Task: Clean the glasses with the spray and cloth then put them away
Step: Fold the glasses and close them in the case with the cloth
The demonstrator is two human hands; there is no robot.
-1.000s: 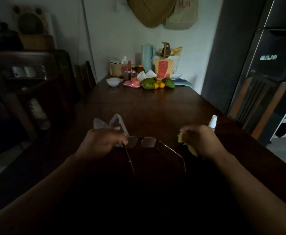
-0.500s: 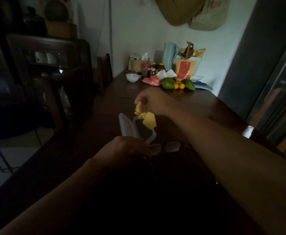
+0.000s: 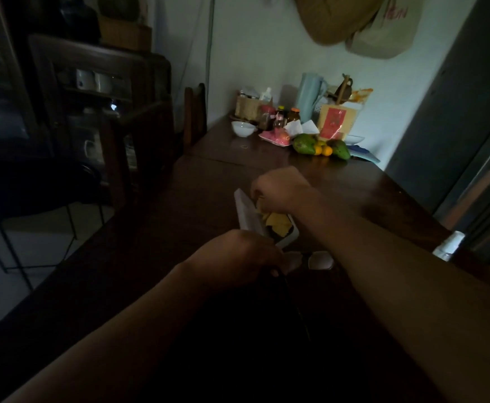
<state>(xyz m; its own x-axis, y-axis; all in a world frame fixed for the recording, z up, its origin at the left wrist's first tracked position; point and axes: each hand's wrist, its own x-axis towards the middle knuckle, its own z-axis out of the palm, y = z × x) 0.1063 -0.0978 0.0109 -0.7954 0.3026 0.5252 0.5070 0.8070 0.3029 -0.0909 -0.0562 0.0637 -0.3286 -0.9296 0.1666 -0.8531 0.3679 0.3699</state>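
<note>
My left hand (image 3: 238, 257) pinches the glasses (image 3: 320, 260) at their left end, just above the dark wooden table (image 3: 209, 184); one lens shows to the right of my fingers. Beyond it lies the open clear glasses case (image 3: 248, 213), lid raised to the left. My right hand (image 3: 284, 189) reaches across over the case and holds the yellow cloth (image 3: 278, 222) down inside it. The white spray bottle (image 3: 449, 245) stands at the right, behind my right forearm.
At the table's far end stand a white bowl (image 3: 243, 128), jars, a pale blue jug (image 3: 310, 94) and green and orange fruit (image 3: 319, 146). A dark cabinet (image 3: 98, 106) and chair stand left; a fridge and chair are on the right.
My right hand crossed from the right side over to the case with the cloth and lowered it into the case. My left hand kept hold of the glasses. My head turned left.
</note>
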